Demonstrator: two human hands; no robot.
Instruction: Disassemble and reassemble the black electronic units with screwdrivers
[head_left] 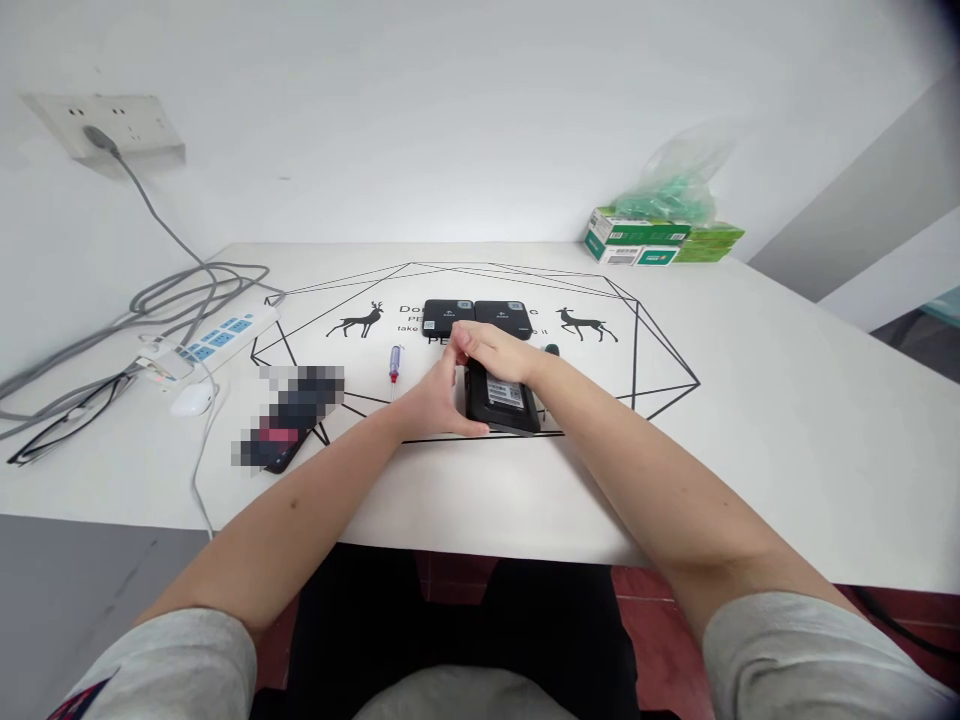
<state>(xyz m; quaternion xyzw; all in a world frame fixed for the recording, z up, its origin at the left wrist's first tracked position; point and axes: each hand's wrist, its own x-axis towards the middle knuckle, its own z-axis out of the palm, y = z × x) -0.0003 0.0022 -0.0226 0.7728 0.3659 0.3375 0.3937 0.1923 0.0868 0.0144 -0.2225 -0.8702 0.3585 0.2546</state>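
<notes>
A black rectangular device with a white label on its upper face lies between my hands, near the middle of the table. My left hand is at its left side, with the thumb along the near left edge. Over the far end of the device lies my right hand, its fingertips meeting the fingers of my left hand. Two flat black boxes rest side by side just beyond my hands. To the left stands out a screwdriver with a clear purple handle. A dark-ended tool shows partly behind my right wrist.
A pixelated phone, a white earphone case, glasses and a power strip with grey cables lie on the left. Green and white boxes with a plastic bag stand at the back right of the white table.
</notes>
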